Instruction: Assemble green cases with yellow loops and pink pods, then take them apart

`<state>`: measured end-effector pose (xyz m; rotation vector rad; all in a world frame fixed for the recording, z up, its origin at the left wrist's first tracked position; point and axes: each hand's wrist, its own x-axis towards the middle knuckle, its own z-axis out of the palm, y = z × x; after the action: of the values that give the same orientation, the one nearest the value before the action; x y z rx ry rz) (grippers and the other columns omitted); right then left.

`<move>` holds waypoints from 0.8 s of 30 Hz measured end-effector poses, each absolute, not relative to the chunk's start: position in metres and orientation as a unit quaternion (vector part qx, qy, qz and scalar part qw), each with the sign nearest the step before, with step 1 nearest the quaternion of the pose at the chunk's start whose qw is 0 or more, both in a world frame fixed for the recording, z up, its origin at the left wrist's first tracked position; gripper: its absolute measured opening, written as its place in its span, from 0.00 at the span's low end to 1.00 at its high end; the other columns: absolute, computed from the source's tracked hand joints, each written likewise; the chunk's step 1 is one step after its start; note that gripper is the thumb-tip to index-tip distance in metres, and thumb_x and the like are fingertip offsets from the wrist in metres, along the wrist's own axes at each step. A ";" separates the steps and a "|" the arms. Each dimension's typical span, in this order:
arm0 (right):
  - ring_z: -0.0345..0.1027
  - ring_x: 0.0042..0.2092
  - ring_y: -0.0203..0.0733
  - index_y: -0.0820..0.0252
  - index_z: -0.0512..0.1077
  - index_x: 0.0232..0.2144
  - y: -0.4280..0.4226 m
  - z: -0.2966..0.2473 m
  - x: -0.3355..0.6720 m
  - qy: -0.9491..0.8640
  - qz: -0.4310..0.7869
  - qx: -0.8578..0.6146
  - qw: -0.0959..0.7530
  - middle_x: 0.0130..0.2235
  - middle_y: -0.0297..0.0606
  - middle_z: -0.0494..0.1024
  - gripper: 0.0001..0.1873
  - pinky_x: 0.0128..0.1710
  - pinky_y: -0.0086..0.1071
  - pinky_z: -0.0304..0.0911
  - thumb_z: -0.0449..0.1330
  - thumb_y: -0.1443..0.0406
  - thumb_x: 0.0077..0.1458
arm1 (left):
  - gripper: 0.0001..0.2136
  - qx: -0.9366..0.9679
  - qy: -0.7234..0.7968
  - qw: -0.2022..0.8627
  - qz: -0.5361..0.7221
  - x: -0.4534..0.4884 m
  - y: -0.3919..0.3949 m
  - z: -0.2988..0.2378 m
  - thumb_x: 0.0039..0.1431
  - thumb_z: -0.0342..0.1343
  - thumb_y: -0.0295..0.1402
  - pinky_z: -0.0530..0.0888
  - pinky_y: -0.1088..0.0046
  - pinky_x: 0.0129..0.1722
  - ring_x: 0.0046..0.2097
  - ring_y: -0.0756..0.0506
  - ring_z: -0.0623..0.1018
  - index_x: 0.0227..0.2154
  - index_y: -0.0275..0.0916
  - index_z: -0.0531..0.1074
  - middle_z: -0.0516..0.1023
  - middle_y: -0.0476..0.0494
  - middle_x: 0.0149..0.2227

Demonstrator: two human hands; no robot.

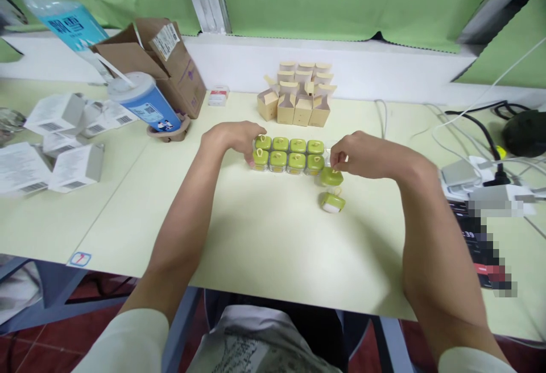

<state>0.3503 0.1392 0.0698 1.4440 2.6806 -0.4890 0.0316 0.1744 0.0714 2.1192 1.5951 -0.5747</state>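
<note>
Small clear square jars with green lids (278,158) stand in two tight rows on the table, a pale loop on each lid. My left hand (239,136) closes around the left end of these rows, fingers at the far side and thumb at the near side. At the right end, my right hand (358,154) pinches at the loop of a tilted green lid (331,177). Partly behind those fingers is a clear jar (327,156). Nearer me lies another green lid (333,202), tipped so that its pale side shows.
Open small cardboard boxes (302,110) stand behind the jars. At the left are white boxes (77,168), a blue cup (149,106), a brown carton (183,83) and a tilted bottle (72,23). Cables (473,117) and a partly blurred phone (473,236) lie at the right.
</note>
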 end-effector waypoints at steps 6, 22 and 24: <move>0.85 0.46 0.52 0.54 0.80 0.40 0.155 0.085 0.388 0.812 -0.198 0.533 -0.133 0.46 0.41 0.89 0.07 0.46 0.44 0.79 0.62 0.68 0.65 | 0.44 0.766 0.566 0.224 -0.208 0.032 0.172 0.075 0.45 0.74 0.41 0.77 0.68 0.58 0.68 0.32 0.81 0.68 0.42 0.73 0.87 0.41 0.59; 0.83 0.49 0.51 0.57 0.77 0.40 0.180 0.047 0.371 0.826 -0.136 0.543 -0.063 0.44 0.42 0.89 0.18 0.43 0.36 0.68 0.56 0.81 0.57 | 0.41 0.767 0.563 0.233 -0.200 0.030 0.173 0.075 0.45 0.73 0.40 0.78 0.69 0.57 0.66 0.33 0.82 0.66 0.43 0.74 0.88 0.42 0.57; 0.83 0.51 0.50 0.57 0.77 0.40 0.180 0.047 0.371 0.833 -0.136 0.533 -0.060 0.44 0.42 0.89 0.20 0.43 0.35 0.67 0.56 0.83 0.55 | 0.39 0.773 0.554 0.237 -0.200 0.030 0.173 0.076 0.47 0.72 0.40 0.78 0.69 0.55 0.65 0.34 0.83 0.65 0.42 0.75 0.88 0.42 0.58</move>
<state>0.3713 0.1801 0.0467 1.7401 2.7224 -0.4428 0.0304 0.1727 0.0757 2.1177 1.5182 -0.5477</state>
